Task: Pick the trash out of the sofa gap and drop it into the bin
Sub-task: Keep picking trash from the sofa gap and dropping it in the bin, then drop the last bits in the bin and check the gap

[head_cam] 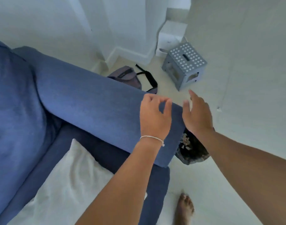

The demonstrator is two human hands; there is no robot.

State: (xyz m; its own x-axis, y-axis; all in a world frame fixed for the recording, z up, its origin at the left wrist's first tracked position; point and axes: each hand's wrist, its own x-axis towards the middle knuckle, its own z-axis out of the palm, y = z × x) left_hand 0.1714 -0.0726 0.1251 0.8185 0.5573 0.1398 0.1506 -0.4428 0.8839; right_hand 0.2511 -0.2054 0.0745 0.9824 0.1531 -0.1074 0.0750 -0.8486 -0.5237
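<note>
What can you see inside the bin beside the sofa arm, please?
The dark-lined bin holds pale crumpled scraps. The right forearm and sofa arm cover the rest.

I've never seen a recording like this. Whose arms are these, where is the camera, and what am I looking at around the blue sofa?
There is no machine here: a person wears one wide-angle camera on the head, looking down at their own bare arms. The left hand, with a thin bracelet on its wrist, hovers over the blue sofa's armrest, thumb and fingers curled close; whether it pinches anything is too small to tell. The right hand is open and empty, above the dark bin beside the armrest, which already holds pale scraps. A white pillow lies on the seat. On the floor lie a backpack, a grey dotted step stool and the person's bare foot.
</note>
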